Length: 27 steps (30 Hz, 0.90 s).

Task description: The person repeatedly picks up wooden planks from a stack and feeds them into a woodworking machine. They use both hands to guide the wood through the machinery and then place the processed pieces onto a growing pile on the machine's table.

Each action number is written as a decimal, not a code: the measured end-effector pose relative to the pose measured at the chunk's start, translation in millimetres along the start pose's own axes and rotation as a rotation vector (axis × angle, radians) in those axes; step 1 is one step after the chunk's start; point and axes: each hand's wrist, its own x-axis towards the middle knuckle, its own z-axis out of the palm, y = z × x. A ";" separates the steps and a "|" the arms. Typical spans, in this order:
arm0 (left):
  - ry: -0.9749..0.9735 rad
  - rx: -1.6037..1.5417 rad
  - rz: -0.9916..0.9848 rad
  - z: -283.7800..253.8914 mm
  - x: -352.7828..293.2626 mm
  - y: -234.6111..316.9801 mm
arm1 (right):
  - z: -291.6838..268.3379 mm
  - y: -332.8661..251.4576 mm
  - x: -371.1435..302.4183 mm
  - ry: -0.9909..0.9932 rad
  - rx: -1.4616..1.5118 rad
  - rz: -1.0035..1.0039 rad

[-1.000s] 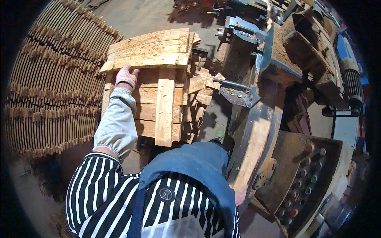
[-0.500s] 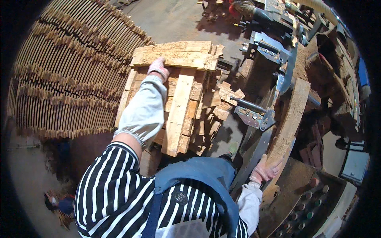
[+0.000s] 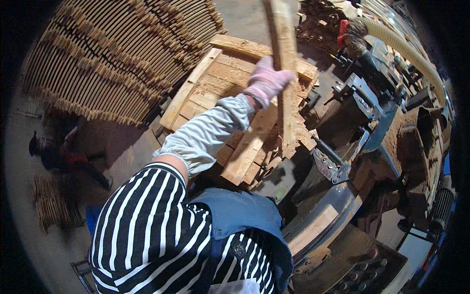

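Observation:
My left hand (image 3: 267, 82), in a pink and white knit glove, is closed around a long wooden board (image 3: 289, 115). The board is raised above the wood stack, its upper end smeared by motion. Beneath my left arm is the stack of planks (image 3: 220, 76), with boards laid along its edges and one loose board (image 3: 250, 149) lying across its near side. A short pale wood strip (image 3: 313, 228) lies on the machine's metal table (image 3: 338, 196) to my right. My right hand is out of view.
A bracket with a dark rod (image 3: 329, 161) juts over the machine table. Push buttons (image 3: 364, 274) sit on a panel at lower right. A ribbed hose (image 3: 406, 41) curves at upper right. Large stacks of slats (image 3: 122, 59) stand at far left. Another person (image 3: 63, 149) is at left.
My left hand has moved right and lifted a board off the stack. My right hand has left the view. The long board it held is gone from the machine table. My view has shifted.

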 end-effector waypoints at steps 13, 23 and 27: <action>-0.314 0.015 -0.110 82.3 -59.3 39.1 | 1.1 -109.3 263.5 -0.026 0.150 -0.177; -0.576 -0.051 -0.108 175.3 -172.9 -4.8 | -85.7 -195.6 226.8 -0.241 0.647 -0.195; -0.890 0.021 0.174 135.8 -156.5 -1.9 | -66.1 -133.7 129.3 -0.150 0.550 0.049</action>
